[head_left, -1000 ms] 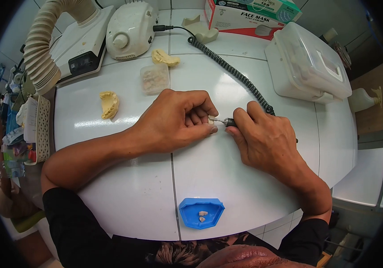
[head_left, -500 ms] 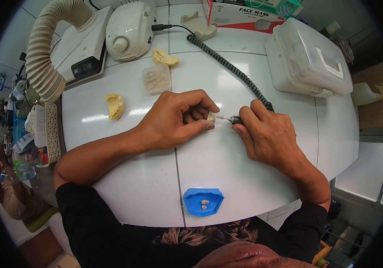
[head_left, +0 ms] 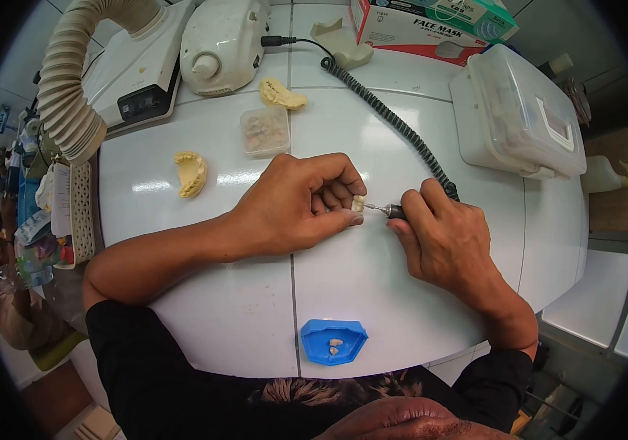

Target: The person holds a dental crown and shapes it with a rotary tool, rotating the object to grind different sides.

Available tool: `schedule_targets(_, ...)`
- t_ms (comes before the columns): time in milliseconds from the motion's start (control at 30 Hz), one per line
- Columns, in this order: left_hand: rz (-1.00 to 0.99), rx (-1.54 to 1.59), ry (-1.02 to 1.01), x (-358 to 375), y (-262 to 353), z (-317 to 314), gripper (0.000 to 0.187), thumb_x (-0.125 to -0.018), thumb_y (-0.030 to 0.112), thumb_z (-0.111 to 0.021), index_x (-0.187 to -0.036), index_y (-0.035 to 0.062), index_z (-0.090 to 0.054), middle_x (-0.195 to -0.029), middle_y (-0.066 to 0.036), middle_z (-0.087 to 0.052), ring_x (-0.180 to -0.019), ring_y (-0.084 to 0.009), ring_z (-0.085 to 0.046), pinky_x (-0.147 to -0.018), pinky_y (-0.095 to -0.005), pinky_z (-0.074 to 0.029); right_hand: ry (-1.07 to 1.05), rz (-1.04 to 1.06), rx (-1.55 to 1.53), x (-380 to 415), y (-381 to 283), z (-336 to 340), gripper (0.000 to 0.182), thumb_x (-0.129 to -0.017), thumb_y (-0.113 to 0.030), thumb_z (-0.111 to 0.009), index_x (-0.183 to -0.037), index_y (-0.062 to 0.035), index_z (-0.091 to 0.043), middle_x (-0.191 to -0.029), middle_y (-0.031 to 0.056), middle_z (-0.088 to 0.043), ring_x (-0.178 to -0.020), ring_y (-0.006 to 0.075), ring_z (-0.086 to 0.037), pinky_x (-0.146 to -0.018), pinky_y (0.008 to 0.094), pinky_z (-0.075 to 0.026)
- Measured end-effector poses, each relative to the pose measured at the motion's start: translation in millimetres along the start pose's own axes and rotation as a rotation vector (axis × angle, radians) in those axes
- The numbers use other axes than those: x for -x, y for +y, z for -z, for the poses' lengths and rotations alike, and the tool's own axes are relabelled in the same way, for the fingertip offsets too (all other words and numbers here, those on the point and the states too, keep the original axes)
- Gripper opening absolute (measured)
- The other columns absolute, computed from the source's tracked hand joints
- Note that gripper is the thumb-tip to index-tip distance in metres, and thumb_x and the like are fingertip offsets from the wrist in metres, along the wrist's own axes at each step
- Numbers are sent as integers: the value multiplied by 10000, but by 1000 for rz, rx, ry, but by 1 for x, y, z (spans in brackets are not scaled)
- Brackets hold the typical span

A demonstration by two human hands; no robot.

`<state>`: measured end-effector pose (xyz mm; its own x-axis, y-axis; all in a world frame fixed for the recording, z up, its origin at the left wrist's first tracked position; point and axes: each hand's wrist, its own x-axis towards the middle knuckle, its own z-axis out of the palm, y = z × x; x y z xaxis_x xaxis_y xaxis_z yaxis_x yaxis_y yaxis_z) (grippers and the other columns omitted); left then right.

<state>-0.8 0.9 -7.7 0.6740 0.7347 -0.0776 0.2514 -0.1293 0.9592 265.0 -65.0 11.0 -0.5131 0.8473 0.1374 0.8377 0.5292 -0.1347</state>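
— Two hands meet at the middle of the white table (head_left: pixel 372 293). What does each one hold?

— The left hand (head_left: pixel 296 202) is curled closed, pinching a small pale tooth piece (head_left: pixel 359 204) between thumb and fingertips. The right hand (head_left: pixel 442 235) is wrapped shut around a rotary handpiece (head_left: pixel 396 212), held like a pen, and the thin bur at its tip touches the piece.

— And where is that piece, exactly?

— Just above the tabletop, at the left fingertips, with the handpiece coming in from the right. A coiled black cord (head_left: pixel 394 125) runs from the handpiece back to the white motor unit (head_left: pixel 222 44) at the far edge.

— How far along does the work look?

— Mid-way, by the look of it. Two small pieces already lie in the blue tray (head_left: pixel 332 342) at the near edge, apart from the hands; whether they are finished cannot be told. One piece is under the bur now. A clear small container (head_left: pixel 265 132) beyond the left hand holds more pale bits, too blurred to count.

— Anything else about?

— A yellow jaw cast (head_left: pixel 191 173) lies to the left, another cast (head_left: pixel 282 94) near the motor unit. A ribbed suction hose (head_left: pixel 65 88) hangs at the far left, a lidded white box (head_left: pixel 519 110) sits at the right, and a face-mask carton (head_left: pixel 431 26) stands behind.
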Motion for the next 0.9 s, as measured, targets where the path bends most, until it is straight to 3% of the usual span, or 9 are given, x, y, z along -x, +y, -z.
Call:
schedule_targets(533, -13, 4, 21, -1, -2, -2, 254, -953, 101, -856, -1139, -15, -728, -935, -40, -793, -824, -53, -717, -671, -218, -549, 4, 0, 25, 0, -1, 0, 326, -1001, -329, -805, -938, -70, -617, -854, 70, -531, -592, 218, -650, -487, 383, -490)
schedule_targets(633, 24, -3, 6, -1, 5, -1, 271, -956, 111, -842, -1140, -43, -716, -930, -90, -788, -830, -109, -749, -716, -240, -597, -9, -14, 31, -2, -3, 1, 327, -1001, -328, -806, -936, -69, -617, -854, 68, -532, -591, 215, -650, -485, 381, -488)
schedule_targets(733, 5, -14, 12, 0, 2, -1, 268, -951, 106, -858, -1150, -18, -727, -938, -40, -789, -808, -43, -702, -670, -210, -541, -12, -30, 38, -2, -4, -1, 328, -1001, -328, -808, -935, -69, -618, -852, 68, -531, -590, 213, -650, -483, 379, -487)
schedule_targets(900, 36, -17, 15, -1, 3, -2, 278, -940, 128, -879, -1133, -11, -735, -919, -20, -767, -792, -31, -678, -666, -196, -533, -24, -23, 38, -3, -4, 1, 328, -995, -325, -815, -932, -70, -619, -851, 70, -531, -590, 214, -652, -483, 379, -489)
